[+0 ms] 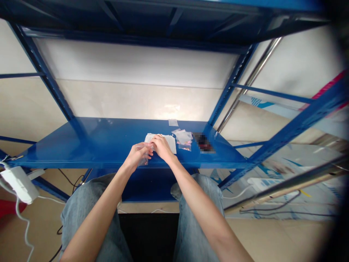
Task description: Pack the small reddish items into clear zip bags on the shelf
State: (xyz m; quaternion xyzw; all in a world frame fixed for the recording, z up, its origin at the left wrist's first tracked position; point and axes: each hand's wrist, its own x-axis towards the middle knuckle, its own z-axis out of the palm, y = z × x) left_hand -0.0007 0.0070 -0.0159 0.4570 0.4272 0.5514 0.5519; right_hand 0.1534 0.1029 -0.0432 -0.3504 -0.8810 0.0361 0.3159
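Observation:
My left hand point(137, 154) is closed around a small clear plastic bag point(143, 161), which hangs below its fingers near the shelf's front edge. Against its fingertips, my right hand point(160, 144) is bent in a pinch at the bag's upper end. A few small pinkish bits seem to sit low in the bag, too small to name. Under and behind my right hand lies a white sheet point(171, 142), paper or cloth. Just right of it is a loose pile of small clear bags point(184, 138) with orange-red pieces inside.
A blue metal shelf point(114, 136) bears these things, with another blue shelf point(169, 22) overhead. One flat clear packet point(173, 122) lies near the back edge. A dark, pixelated rectangle point(204, 143) is at right. A white power adapter point(20, 185) hangs at left.

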